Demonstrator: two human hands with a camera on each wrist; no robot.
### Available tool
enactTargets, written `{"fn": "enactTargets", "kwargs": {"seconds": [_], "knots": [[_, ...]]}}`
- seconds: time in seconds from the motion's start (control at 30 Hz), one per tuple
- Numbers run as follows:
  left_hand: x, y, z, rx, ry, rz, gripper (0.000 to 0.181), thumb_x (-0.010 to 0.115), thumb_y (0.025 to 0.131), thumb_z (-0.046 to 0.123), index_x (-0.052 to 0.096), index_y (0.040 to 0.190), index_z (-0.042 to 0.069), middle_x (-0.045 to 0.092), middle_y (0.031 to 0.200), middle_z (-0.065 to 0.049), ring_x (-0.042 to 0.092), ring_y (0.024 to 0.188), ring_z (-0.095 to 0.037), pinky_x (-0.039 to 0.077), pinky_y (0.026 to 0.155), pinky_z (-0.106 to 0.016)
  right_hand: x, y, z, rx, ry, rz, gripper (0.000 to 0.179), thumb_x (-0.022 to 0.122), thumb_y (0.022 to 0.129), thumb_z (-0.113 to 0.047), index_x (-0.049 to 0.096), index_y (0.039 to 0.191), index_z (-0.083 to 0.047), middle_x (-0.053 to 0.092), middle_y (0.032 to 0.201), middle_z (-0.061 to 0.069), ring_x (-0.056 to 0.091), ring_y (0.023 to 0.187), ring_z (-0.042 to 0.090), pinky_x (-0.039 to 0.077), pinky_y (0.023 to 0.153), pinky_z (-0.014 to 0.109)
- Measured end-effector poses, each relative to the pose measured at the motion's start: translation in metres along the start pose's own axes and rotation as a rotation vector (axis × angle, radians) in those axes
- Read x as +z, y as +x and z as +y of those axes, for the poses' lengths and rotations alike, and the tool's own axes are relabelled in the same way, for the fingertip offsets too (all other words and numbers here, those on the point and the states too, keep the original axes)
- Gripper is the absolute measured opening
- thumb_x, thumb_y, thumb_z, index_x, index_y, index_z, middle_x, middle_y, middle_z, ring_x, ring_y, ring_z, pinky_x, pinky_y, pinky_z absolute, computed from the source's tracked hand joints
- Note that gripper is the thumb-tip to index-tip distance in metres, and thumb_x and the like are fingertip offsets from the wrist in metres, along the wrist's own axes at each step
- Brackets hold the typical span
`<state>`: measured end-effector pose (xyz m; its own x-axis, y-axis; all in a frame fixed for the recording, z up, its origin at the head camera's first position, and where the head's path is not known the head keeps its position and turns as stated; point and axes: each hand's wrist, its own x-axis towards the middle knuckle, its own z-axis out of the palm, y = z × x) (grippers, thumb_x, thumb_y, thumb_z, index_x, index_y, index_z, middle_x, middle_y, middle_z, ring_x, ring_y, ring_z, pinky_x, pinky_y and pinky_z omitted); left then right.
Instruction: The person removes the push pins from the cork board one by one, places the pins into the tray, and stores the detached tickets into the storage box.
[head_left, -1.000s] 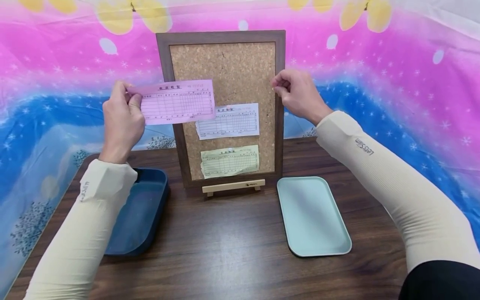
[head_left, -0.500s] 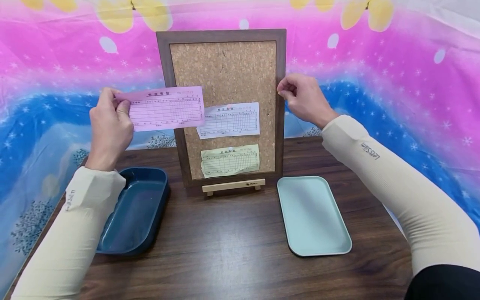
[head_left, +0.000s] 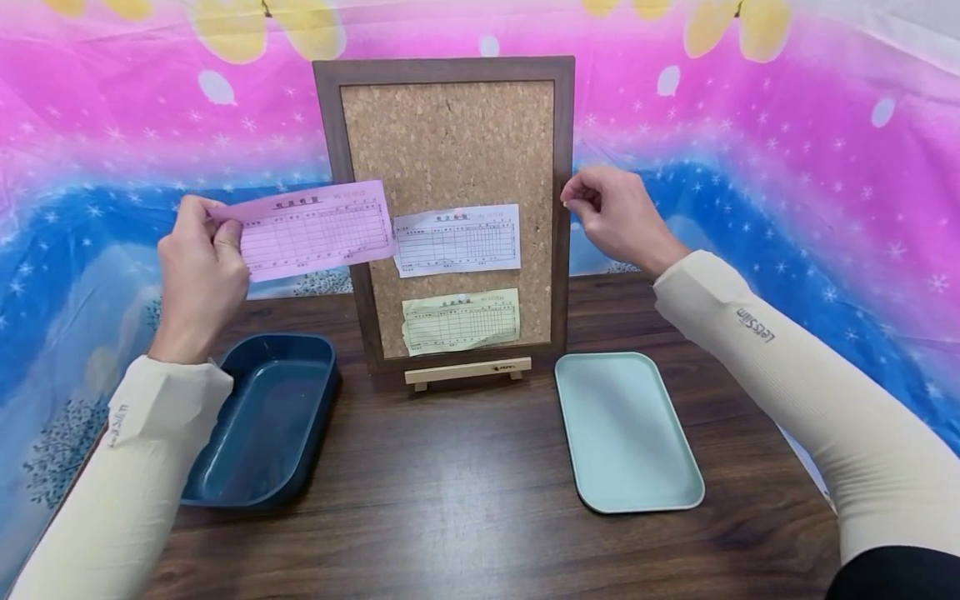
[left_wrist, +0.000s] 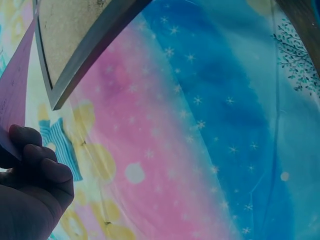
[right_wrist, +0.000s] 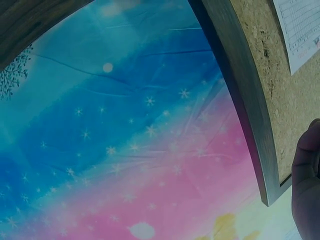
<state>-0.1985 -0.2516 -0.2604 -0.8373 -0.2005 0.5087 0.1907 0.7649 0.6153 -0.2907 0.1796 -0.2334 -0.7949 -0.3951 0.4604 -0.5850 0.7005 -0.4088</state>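
Pink rectangular paper slip (head_left: 311, 229) is pinched at one end by left hand (head_left: 201, 279), near brown-framed cork board (head_left: 450, 150); easily bent if bumped. Tiny yellowish bit (head_left: 565, 201), seemingly pinched by right hand (head_left: 626, 215), might get dropped if loosened.

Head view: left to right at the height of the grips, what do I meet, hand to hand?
Left grip → pink receipt slip → white receipt slip → right grip.
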Motion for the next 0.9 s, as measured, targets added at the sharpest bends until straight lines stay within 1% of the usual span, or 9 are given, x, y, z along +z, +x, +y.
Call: {"fn": "enactTargets", "kwargs": {"seconds": [0.23,0.33,0.53,0.73,0.9], "knots": [[-0.007,-0.008,-0.01,-0.015,0.025,-0.004,0.028,0.035,0.102,0.02,0.043,0.119,0.0,0.06,0.111,-0.019,0.056,0.079,-0.019,0.039,0.056,-0.01,0.002,-0.009,0.003,-0.002,0.003,-0.009,0.012,0.054,0.093,-0.003,0.065,0.098,-0.002,0.06,0.09,0.005,0.051,0.072,0.018,0.042,0.067,0.031],[-0.009,-0.011,-0.014,-0.002,0.037,0.005,0.027,0.035,0.101,0.018,0.044,0.118,-0.001,0.06,0.111,-0.02,0.056,0.079,-0.021,0.038,0.054,-0.011,0.003,-0.013,0.005,-0.005,0.005,-0.008,0.011,0.055,0.093,-0.003,0.065,0.097,-0.003,0.06,0.09,0.004,0.051,0.072,0.017,0.042,0.067,0.03],[-0.01,-0.018,-0.021,0.0,0.04,-0.028,0.027,0.034,0.102,0.017,0.043,0.117,-0.003,0.059,0.114,-0.024,0.06,0.083,-0.032,0.036,0.054,-0.009,0.004,-0.02,0.008,-0.028,0.001,-0.013,0.009,0.056,0.093,-0.003,0.065,0.095,-0.004,0.059,0.089,0.004,0.05,0.071,0.016,0.041,0.066,0.03],[-0.012,-0.025,-0.028,-0.01,0.055,-0.041,0.027,0.034,0.101,0.017,0.043,0.117,-0.004,0.058,0.11,-0.025,0.055,0.078,-0.028,0.036,0.053,-0.014,0.004,-0.024,0.012,-0.05,-0.009,-0.003,0.009,0.056,0.092,-0.002,0.065,0.093,-0.006,0.058,0.085,0.004,0.048,0.069,0.016,0.04,0.063,0.031],[-0.014,-0.029,-0.032,-0.023,0.057,-0.057,0.028,0.033,0.101,0.017,0.043,0.118,-0.004,0.057,0.112,-0.026,0.056,0.079,-0.03,0.035,0.052,-0.014,0.005,-0.03,0.014,-0.045,-0.003,-0.02,0.01,0.056,0.093,-0.002,0.065,0.095,-0.006,0.059,0.087,0.003,0.049,0.07,0.016,0.041,0.065,0.031]]}}
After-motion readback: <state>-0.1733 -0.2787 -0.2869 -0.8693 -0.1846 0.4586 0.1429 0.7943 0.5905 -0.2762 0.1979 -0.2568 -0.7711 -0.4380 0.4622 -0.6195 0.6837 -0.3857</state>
